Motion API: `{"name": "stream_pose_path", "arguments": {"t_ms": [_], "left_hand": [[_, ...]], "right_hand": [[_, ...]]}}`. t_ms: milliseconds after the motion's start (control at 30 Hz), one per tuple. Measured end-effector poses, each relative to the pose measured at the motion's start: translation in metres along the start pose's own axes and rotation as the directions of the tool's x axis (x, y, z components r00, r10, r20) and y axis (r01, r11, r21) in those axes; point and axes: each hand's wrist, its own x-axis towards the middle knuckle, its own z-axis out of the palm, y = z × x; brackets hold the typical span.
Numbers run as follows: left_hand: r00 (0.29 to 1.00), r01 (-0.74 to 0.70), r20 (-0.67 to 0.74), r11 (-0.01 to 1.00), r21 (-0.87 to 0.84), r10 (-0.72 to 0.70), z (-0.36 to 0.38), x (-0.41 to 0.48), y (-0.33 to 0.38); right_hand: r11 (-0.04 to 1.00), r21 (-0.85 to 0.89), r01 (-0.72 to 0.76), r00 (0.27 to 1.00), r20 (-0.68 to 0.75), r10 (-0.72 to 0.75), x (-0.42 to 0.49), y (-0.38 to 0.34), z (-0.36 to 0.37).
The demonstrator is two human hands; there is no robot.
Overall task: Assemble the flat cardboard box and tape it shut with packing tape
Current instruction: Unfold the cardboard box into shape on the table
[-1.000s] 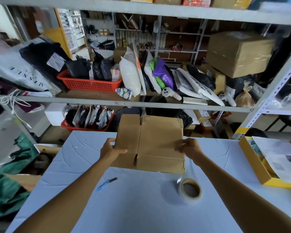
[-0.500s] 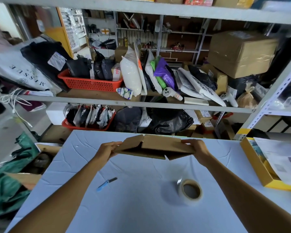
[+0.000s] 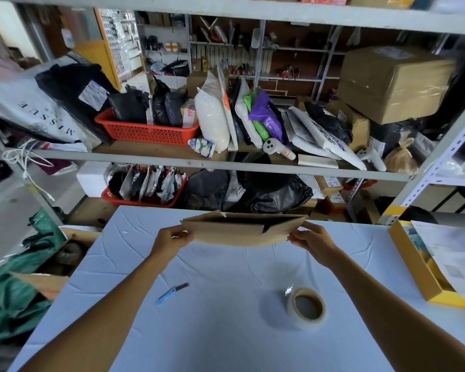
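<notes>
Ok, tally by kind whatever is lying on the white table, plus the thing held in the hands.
Flat cardboard box: 1
Packing tape roll: 1
Blue cutter: 1
Yellow tray: 1
Total: 4

Matt brown cardboard box (image 3: 242, 233); glossy, seemingly plastic tape roll (image 3: 307, 307).

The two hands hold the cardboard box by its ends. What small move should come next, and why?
Probably press the two ends toward each other so the cardboard box opens into a tube. It is nearly flat, with a narrow gap between its panels; the left hand and right hand each pinch one end. The tape roll lies untouched.
</notes>
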Motion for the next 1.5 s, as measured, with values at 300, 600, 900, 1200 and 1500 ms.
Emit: {"name": "stream_pose_path", "arguments": {"t_ms": [300, 600, 900, 1200, 1500], "left_hand": [[0.998, -0.008, -0.068, 1.0, 0.007, 0.009, 0.007, -0.002, 0.002], [0.999, -0.053, 0.004, 0.998, 0.043, 0.053, 0.021, -0.008, 0.01], [0.988, -0.107, 0.126, 0.987, 0.124, 0.091, 0.049, -0.015, 0.017], [0.985, -0.064, 0.165, 0.988, 0.139, 0.041, 0.053, -0.016, 0.004], [0.982, -0.052, 0.185, 0.989, 0.138, 0.026, 0.047, -0.015, -0.011]], "right_hand": [[0.992, -0.128, -0.007, 0.997, -0.075, -0.003, 0.007, 0.005, 0.002], [0.987, -0.139, -0.086, 0.995, -0.069, 0.077, 0.013, 0.01, -0.001], [0.996, 0.002, -0.093, 0.982, 0.164, 0.092, 0.006, 0.003, 0.022], [0.994, 0.092, -0.066, 0.937, 0.349, 0.03, -0.005, 0.0, 0.033], [0.956, -0.262, 0.134, 0.989, 0.101, -0.111, 0.0, 0.03, 0.034]]}}
